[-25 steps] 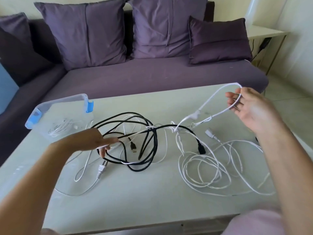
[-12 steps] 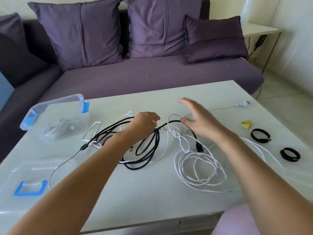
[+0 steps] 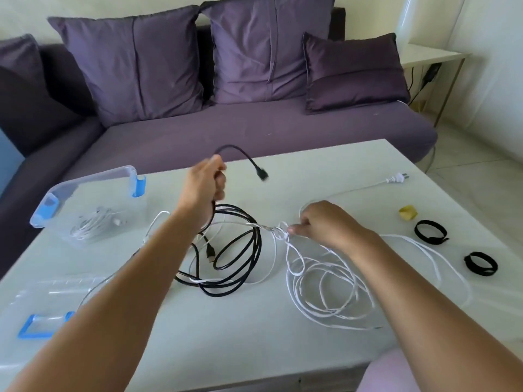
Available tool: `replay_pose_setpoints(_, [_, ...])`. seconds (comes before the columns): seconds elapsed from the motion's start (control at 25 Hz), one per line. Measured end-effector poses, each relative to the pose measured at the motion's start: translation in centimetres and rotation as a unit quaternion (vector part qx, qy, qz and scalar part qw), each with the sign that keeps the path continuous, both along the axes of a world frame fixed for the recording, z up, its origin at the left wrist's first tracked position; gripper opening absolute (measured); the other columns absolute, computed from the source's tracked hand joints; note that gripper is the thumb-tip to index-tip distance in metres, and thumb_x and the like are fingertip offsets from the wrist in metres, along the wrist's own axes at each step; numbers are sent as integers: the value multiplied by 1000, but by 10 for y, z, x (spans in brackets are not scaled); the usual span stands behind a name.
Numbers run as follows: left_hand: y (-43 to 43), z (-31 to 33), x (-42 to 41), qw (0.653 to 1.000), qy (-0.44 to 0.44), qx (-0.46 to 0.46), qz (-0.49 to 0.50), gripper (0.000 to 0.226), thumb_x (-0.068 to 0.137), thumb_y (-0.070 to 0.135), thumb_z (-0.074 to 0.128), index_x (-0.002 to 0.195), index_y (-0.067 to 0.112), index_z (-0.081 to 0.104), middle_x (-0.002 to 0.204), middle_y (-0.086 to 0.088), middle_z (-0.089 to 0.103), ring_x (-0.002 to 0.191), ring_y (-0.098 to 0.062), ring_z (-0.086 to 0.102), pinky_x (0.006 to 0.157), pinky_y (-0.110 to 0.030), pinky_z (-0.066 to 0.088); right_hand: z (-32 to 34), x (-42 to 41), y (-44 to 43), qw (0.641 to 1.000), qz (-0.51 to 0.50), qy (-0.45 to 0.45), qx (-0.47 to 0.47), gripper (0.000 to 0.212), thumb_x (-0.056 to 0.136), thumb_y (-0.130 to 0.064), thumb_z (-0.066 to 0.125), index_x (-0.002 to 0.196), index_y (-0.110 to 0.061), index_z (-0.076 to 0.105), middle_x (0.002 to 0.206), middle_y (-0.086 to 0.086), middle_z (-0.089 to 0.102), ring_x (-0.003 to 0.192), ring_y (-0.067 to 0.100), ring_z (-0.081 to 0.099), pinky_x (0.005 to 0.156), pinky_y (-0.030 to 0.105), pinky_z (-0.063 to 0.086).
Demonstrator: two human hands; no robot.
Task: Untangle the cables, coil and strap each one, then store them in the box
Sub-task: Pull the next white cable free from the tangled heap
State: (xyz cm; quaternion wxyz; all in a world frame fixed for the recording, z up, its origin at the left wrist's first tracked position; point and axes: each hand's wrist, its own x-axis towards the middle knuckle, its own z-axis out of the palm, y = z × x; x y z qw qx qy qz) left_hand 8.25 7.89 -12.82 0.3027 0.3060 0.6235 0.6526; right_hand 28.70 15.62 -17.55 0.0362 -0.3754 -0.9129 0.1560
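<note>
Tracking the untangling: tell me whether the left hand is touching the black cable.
Touching. The head view shows the left hand gripping the black cable, fingers curled round it, with the plug end arching out above the fist.

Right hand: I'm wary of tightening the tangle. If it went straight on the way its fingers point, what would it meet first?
The white knot, just off the right hand; beyond it probably the black cable coil; depth is unclear.

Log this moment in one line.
left hand grips black cable | right hand pinches white knot | box holds one coil | straps lying loose
</note>
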Motion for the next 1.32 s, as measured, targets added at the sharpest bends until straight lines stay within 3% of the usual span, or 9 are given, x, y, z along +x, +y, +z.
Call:
replay_pose_setpoints(0.16, [-6, 45, -63, 994, -4, 18, 111, 26, 99, 14, 30, 90, 22, 52, 45, 9, 36, 32, -3, 23, 34, -12, 17, 8, 9, 2, 990, -135, 6, -29, 52, 98, -44, 41, 56, -13, 31, 55, 2, 37, 61, 24, 43, 55, 30, 29])
replay_pose_setpoints(0.36, [-7, 50, -102, 977, 83, -163, 111, 14, 99, 14, 41, 95, 12, 53, 67, -3, 59, 27, -3, 33, 33, -11, 24, 21, 17, -8, 987, -155, -9, -38, 44, 84, -47, 61, 57, -14, 59, 54, 0, 58, 54, 17, 51, 58, 25, 38])
replay_pose_setpoints(0.48, [-2, 40, -92, 911, 247, -325, 59, 23, 97, 6, 41, 77, 10, 53, 106, -16, 66, 66, -18, 58, 61, -25, 47, 39, 23, -12, 968, -119, 185, -117, 43, 79, -47, 70, 57, -10, 68, 35, -6, 37, 35, 7, 32, 42, 18, 26])
replay_pose_setpoints(0.56, [0, 28, -70, 825, 409, -388, 29, 20, 96, 10, 46, 106, -1, 59, 130, -22, 53, 106, -33, 56, 88, -34, 44, 49, 29, -13, 942, -85, 279, -168, 34, 85, -39, 66, 67, -12, 73, 35, -8, 28, 35, 7, 27, 42, 14, 22])
replay_pose_setpoints(0.68, [2, 10, -17, 827, 497, -226, -134, 53, 87, 31, 66, 135, 15, 49, 137, -3, 52, 126, -21, 48, 101, -27, 35, 57, 35, -13, 914, -48, 349, -199, 24, 89, -31, 62, 71, -20, 74, 57, -17, 63, 63, -7, 57, 72, 14, 38])
replay_pose_setpoints(0.84, [15, -13, 52, 812, 436, -161, -353, 47, 79, 37, 74, 120, 23, 59, 113, 12, 66, 100, -3, 59, 91, -18, 42, 65, 43, -9, 839, -7, 479, -260, 28, 81, -37, 62, 62, -18, 71, 69, -14, 66, 70, -4, 53, 83, 24, 31])
replay_pose_setpoints(0.96, [17, -24, 65, 842, 340, -194, -370, 10, 92, 23, 59, 98, 16, 63, 56, 14, 62, 48, -3, 48, 53, -18, 41, 65, 57, 3, 782, -74, 582, -211, 29, 82, -40, 66, 61, -22, 72, 66, -10, 58, 64, 8, 35, 73, 25, 27])
replay_pose_setpoints(1.12, [-3, -31, 23, 931, 153, -213, -253, 23, 97, 5, 39, 96, 12, 61, 51, 8, 42, 35, -3, 29, 36, -15, 20, 67, 104, 30, 568, -235, 755, -231, 41, 95, -32, 53, 58, -20, 67, 47, -13, 31, 48, 7, 21, 52, 22, 20])
replay_pose_setpoints(1.32, [-29, -30, -13, 971, -36, -222, -85, 23, 95, 5, 36, 78, 9, 52, 58, -7, 48, 31, -8, 33, 32, -14, 26, 49, 100, 33, 705, -346, 590, -185, 36, 86, -37, 60, 54, -24, 70, 57, -4, 40, 40, 7, 21, 44, 22, 18])
